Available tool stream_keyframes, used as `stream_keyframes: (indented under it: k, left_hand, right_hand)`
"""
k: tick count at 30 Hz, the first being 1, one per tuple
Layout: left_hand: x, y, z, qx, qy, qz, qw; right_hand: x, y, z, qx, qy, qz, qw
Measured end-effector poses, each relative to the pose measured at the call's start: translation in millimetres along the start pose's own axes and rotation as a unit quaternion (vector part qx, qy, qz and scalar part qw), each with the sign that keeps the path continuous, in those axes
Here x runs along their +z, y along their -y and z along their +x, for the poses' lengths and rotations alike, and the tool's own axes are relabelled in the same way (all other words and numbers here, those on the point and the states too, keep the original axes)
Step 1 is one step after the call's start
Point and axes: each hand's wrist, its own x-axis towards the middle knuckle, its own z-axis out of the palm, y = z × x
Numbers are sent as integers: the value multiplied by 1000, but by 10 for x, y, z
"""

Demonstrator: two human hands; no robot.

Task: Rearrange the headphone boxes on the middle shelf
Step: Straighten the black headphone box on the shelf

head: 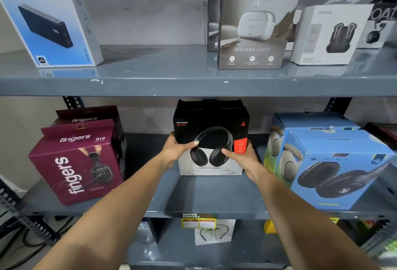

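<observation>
The black headphone box is gripped at centre frame on the middle shelf, standing upright with its base hidden partly by the wrists. It is clasped from both sides: the left hand is wrapped round its left edge, thumb laid across the front, and the right hand is closed on its right edge, thumb pressed over the printed earcup. The remaining fingers of both hands are lost behind the box. "ROCKERZ" can be read at its upper left; the red line beneath is too small to be made out with certainty, as is the print on the red panel at lower right.

At lower left, a maroon box marked "fingers S10" is seen tilted, with a second maroon box largely hidden behind it. At lower right, a blue box lettered "ZEBRONICS" is cut by the frame edge, another blue box being partly covered behind it.

On the upper shelf, a blue-and-white power bank box is cropped at upper left. "NIRVANA LUCID" is read on the grey earbud box, "noise" on the white box to its right. A box at the upper right corner is cut off, its lettering incomplete. Below centre, a "SUPER MARKET" tag is fixed to the shelf lip; its smaller writing is blurred.
</observation>
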Motion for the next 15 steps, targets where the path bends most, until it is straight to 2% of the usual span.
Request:
stream_keyframes:
  k: [15]
  left_hand:
    - [102, 45, -853, -13, 4, 8, 1000]
  right_hand:
    - [-275, -120, -789, 1, 2, -24, 1000]
